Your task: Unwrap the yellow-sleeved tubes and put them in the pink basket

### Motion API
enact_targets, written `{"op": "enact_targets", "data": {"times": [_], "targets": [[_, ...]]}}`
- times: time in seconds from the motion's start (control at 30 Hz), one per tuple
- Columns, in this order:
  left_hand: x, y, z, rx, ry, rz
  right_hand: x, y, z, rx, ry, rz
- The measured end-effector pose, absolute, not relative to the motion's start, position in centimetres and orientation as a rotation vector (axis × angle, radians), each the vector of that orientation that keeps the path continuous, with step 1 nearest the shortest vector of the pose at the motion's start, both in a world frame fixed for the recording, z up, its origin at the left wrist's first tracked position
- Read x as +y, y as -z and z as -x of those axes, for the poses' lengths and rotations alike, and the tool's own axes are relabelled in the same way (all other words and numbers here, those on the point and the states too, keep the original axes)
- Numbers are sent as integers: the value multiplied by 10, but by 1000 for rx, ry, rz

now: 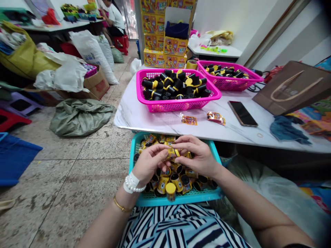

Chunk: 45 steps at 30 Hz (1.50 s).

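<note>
Both hands meet above a teal basket [178, 199] on the lap, around one small cylinder [171, 153] with a yellow wrapper and yellow rim. My left hand [152, 160], with a pearl bracelet at the wrist, grips its left side. The fingers of my right hand [195, 153] close on its right end. Below them the basket holds several yellow-wrapped black cups; one with a yellow lid [170, 191] stands near the front rim. On the table, a pink basket [178, 106] holds unwrapped black cups with yellow rims.
On the white table [155, 120] are wrapper stacks [216, 118], a phone [242, 113], a blue cloth [288, 130], a paper bag [289, 88] and a second pink basket [232, 82]. Yellow boxes [154, 58] rise behind. Sacks lie left; a person [116, 19] sits far back.
</note>
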<state>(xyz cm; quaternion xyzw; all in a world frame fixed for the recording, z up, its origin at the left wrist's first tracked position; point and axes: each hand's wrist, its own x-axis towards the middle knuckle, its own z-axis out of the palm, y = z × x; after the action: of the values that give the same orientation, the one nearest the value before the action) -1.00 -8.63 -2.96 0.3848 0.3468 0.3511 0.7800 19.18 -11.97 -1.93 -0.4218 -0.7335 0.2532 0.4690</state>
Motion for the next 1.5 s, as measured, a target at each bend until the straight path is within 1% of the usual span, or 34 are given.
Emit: {"op": "enact_targets", "data": {"times": [0.2, 0.3, 0.37, 0.5, 0.57, 0.77, 0.87, 0.93, 1.0, 1.1, 1.23, 1.3, 1.37, 1.5], "targets": [[-89, 26, 5, 809, -877, -937, -125, 15, -189, -1683, -735, 1073], [-91, 25, 3, 815, -908, -1014, -129, 12, -190, -1654, -671, 1116], [-93, 26, 1, 823, -957, -1156, -131, 11, -189, -1614, -634, 1157], [-97, 29, 2, 832, -1059, -1555, -136, 10, -185, -1563, -697, 1229], [-98, 30, 5, 828, -1056, -1632, -137, 9, -184, -1586, -683, 1243], [-100, 25, 13, 776, -793, -1152, -135, 10, -184, -1785, -387, 1057], [-101, 22, 12, 791, -881, -1192, -136, 15, -183, -1768, -344, 1046], [-101, 22, 12, 802, -976, -1334, -138, 17, -181, -1674, -425, 1108], [-100, 21, 14, 799, -1014, -1541, -141, 18, -178, -1531, -599, 1159], [-96, 20, 17, 716, -995, -1804, -146, 19, -177, -1287, -906, 1178], [-86, 21, 20, 557, -941, -1956, -148, 26, -178, -1059, -1294, 1195], [-83, 21, 22, 492, -886, -1989, -149, 29, -178, -1038, -1374, 1196], [-83, 22, 23, 478, -826, -1960, -148, 30, -177, -1123, -1233, 1202], [-95, 25, 23, 647, -717, -1558, -146, 26, -178, -1493, -662, 1171]]}}
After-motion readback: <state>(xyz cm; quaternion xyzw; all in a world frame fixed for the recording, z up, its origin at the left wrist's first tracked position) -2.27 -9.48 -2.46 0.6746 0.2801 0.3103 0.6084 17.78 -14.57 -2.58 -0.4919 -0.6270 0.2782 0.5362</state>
